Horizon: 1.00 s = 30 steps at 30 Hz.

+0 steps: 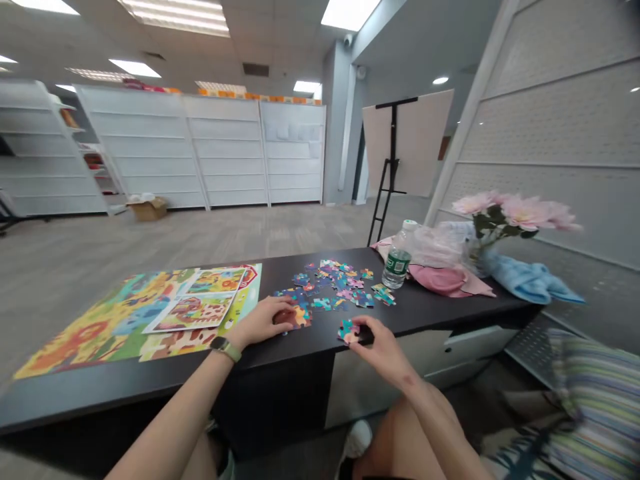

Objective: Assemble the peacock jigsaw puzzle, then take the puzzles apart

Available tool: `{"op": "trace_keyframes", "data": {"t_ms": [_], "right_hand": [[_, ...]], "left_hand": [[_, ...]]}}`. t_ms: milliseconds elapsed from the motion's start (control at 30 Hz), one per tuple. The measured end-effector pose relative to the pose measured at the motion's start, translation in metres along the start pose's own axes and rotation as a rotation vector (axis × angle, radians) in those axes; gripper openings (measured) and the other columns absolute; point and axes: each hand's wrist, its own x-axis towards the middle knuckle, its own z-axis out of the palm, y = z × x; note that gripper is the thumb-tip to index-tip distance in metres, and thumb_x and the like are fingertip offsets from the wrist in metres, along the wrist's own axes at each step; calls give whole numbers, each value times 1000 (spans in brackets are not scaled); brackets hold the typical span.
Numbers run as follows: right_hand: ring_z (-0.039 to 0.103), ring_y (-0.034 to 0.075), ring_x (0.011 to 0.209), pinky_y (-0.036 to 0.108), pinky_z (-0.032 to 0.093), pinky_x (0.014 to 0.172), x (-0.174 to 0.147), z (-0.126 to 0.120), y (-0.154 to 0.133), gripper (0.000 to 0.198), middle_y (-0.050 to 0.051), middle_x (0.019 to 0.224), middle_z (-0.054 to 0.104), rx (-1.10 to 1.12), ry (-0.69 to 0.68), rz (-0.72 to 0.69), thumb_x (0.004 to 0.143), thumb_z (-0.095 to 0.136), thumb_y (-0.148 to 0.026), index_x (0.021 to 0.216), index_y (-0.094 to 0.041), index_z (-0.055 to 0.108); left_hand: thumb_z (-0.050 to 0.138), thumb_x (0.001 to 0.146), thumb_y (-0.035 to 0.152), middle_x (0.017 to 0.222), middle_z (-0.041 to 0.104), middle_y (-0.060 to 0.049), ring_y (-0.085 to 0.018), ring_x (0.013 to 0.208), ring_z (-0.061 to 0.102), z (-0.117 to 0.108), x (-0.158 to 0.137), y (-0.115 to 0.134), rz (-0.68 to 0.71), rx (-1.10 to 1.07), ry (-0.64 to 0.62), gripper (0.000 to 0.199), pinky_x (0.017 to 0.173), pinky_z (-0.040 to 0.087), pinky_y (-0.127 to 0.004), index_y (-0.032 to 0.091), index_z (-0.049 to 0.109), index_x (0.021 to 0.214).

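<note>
Between the thumb and fingers of my right hand [383, 350] is a puzzle piece [346, 331] in teal and pink, near the front edge of the dark tabletop. My left hand [265, 320] rests on a partly joined puzzle section [301, 316] with orange and purple colours; its fingers are bent and partly cover that section. A heap of loose puzzle pieces [345, 280] lies spread just beyond both hands. Under the left forearm and to its left are a printed puzzle sheet [125, 320] and two picture cards [195, 312].
A water bottle [399, 257] stands right of the pieces. Behind it are a pink cloth [445, 280], a clear plastic bag [437, 245], a vase of pink flowers [520, 212] and a blue cloth [533, 279]. A striped cushion [600, 400] is at lower right.
</note>
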Motion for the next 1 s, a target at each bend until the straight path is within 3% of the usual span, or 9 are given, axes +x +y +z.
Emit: {"op": "trace_keyframes", "data": {"t_ms": [200, 300, 467, 533, 633, 700, 800, 900, 1000], "right_hand": [[67, 20, 96, 35, 53, 88, 26, 23, -35, 33, 4, 107, 70, 215, -88, -48, 77, 67, -24, 110, -23, 61], [66, 19, 99, 34, 53, 90, 54, 31, -46, 34, 4, 111, 69, 261, -211, -159, 81, 64, -22, 114, -24, 60], [67, 19, 100, 35, 53, 93, 85, 47, -52, 34, 4, 109, 69, 301, -408, -320, 87, 59, -19, 120, -25, 57], [68, 18, 99, 35, 54, 92, 87, 55, -50, 34, 4, 112, 68, 362, -411, -327, 90, 55, -19, 123, -25, 55], [68, 18, 101, 33, 57, 88, 87, 64, -41, 30, 6, 123, 64, 373, -310, -303, 93, 48, -18, 121, -25, 56], [66, 20, 107, 36, 56, 91, 89, 63, -31, 29, 7, 125, 63, 283, -220, -298, 93, 44, -17, 117, -25, 59], [61, 24, 116, 44, 50, 101, 95, 54, -11, 33, 8, 122, 65, 112, -92, -296, 91, 42, -14, 113, -26, 63], [56, 28, 123, 51, 44, 106, 97, 45, 10, 35, 9, 126, 65, -34, -24, -257, 86, 47, -16, 114, -25, 66], [50, 32, 128, 56, 40, 108, 92, 45, 23, 43, 10, 131, 63, -136, -53, -219, 83, 57, -24, 126, -24, 62]], "left_hand": [[67, 91, 38, 128, 66, -8, -27, 125, 56, -3, 7, -20, -40, -63, 56, 20, 108, 43, -42, 25, 76, 103], [61, 95, 35, 119, 70, -8, -26, 121, 58, -5, 8, -7, -48, -140, 107, 19, 107, 44, -42, 24, 75, 102], [62, 93, 29, 111, 71, -7, -20, 97, 68, 3, 12, 21, -179, -575, 186, 29, 85, 55, -33, 20, 62, 121], [64, 90, 24, 106, 70, -7, -19, 91, 68, 8, 15, 26, -231, -679, 238, 31, 82, 55, -31, 19, 62, 120], [65, 87, 21, 99, 68, -6, -19, 87, 66, 11, 15, 29, -299, -795, 278, 30, 78, 55, -31, 18, 62, 117], [64, 87, 22, 97, 68, -6, -19, 84, 65, 9, 12, 33, -320, -753, 254, 27, 73, 54, -29, 19, 64, 114], [60, 90, 22, 96, 68, -4, -17, 79, 62, 5, 6, 42, -299, -444, 170, 18, 68, 50, -27, 22, 68, 106], [58, 91, 21, 96, 66, -4, -20, 86, 62, 8, 0, 50, -249, -190, 84, 15, 74, 49, -29, 24, 69, 101], [60, 93, 23, 97, 66, -5, -24, 96, 60, 18, 0, 53, -228, -95, 85, 11, 84, 49, -35, 25, 68, 101]]}}
